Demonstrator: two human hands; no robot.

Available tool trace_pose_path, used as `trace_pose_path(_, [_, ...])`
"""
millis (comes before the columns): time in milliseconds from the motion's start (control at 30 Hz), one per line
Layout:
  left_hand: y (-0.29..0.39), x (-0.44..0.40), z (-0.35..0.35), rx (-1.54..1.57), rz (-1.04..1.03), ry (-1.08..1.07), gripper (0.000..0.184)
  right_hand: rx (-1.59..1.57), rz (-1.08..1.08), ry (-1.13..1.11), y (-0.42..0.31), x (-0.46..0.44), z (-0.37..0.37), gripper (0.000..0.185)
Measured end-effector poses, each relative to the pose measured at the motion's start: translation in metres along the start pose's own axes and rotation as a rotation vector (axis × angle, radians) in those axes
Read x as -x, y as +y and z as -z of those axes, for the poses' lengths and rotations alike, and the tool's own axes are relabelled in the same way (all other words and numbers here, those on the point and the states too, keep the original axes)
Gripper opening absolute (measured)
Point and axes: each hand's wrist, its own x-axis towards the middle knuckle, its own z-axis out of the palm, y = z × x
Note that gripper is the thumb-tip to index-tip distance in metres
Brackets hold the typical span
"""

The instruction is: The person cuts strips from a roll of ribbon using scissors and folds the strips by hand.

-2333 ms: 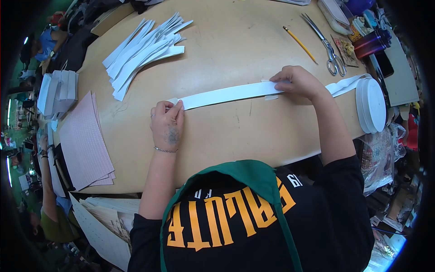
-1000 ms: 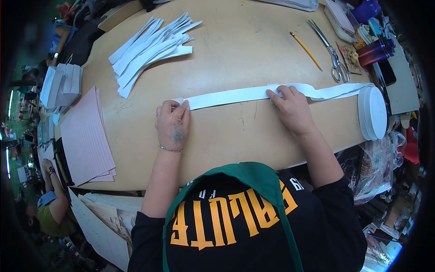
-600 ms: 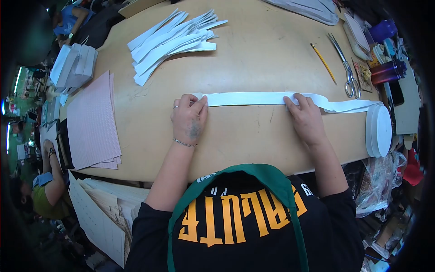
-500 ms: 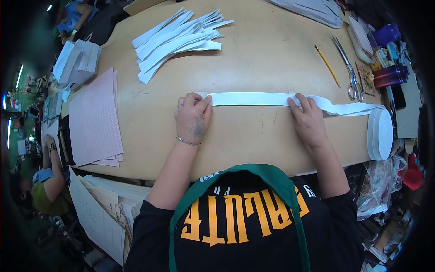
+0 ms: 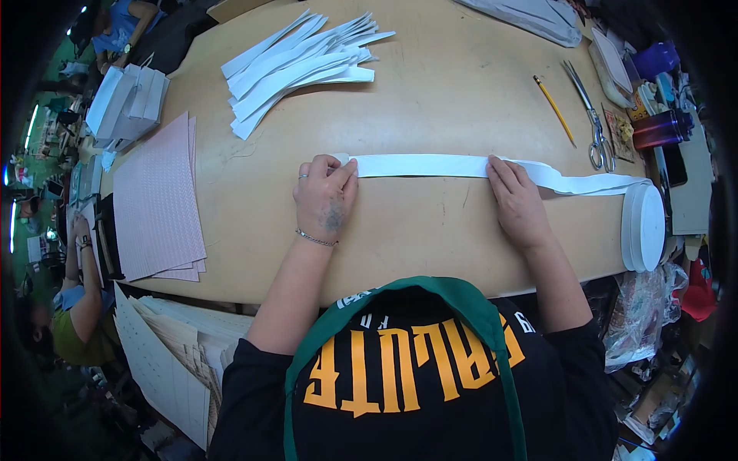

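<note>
A white fabric band (image 5: 423,165) stretches straight across the table between my two hands. My left hand (image 5: 326,192) pinches its left end between thumb and fingers. Farther right, my right hand (image 5: 519,200) has its fingers pressed together on the band. Past that hand, the band curves and runs to a white roll (image 5: 644,227) at the table's right edge. Beyond my hands lies a pile of cut white strips (image 5: 304,65).
Pink checked sheets (image 5: 154,203) lie at the left, near a folded white bundle (image 5: 127,104). On the right are a yellow pencil (image 5: 555,111), metal scissors (image 5: 592,119) and a dark tumbler (image 5: 663,129). Other people sit at the far left. Large paper patterns (image 5: 173,361) stand below the table edge.
The right hand's fingers have drawn closer together on the band, with the thumb now less visible. The left hand keeps its hold, and the band stays in nearly the same place.
</note>
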Motion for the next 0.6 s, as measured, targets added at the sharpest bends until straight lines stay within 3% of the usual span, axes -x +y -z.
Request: trace_pose_path(600, [-0.0001, 0.0010, 0.0002, 0.029, 0.030, -0.009, 0.011, -0.005, -0.063, -0.101, -0.0026, 0.0023, 0.0031, 0.044])
